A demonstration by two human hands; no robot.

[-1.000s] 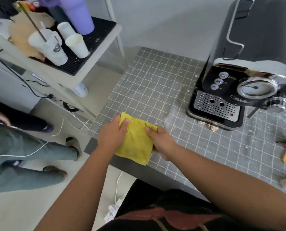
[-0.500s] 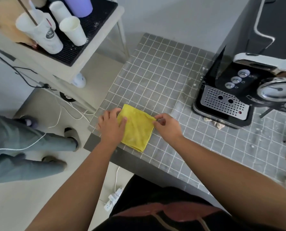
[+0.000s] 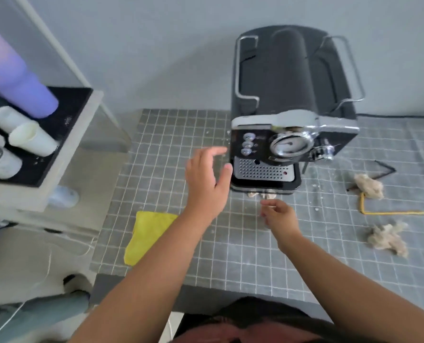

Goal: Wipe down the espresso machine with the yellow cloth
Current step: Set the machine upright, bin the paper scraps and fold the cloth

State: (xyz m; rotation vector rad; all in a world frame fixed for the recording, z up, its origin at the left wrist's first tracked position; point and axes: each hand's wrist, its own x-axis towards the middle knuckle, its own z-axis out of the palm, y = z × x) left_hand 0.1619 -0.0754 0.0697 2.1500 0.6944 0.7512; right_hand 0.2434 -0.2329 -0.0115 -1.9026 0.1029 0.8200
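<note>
Grey gridded tabletop (image 3: 181, 243) against a pale wall. Black espresso machine (image 3: 287, 115) stands at the back. Yellow cloth (image 3: 146, 233) lies folded near the front-left edge, held by no one. Left hand (image 3: 207, 179) hovers with fingers spread just beside the machine's left side. Right hand (image 3: 279, 216), fingers loosely curled and holding nothing, sits near the drip tray (image 3: 262, 169). Crumpled tissue wads (image 3: 369, 185) lie to the right.
</note>
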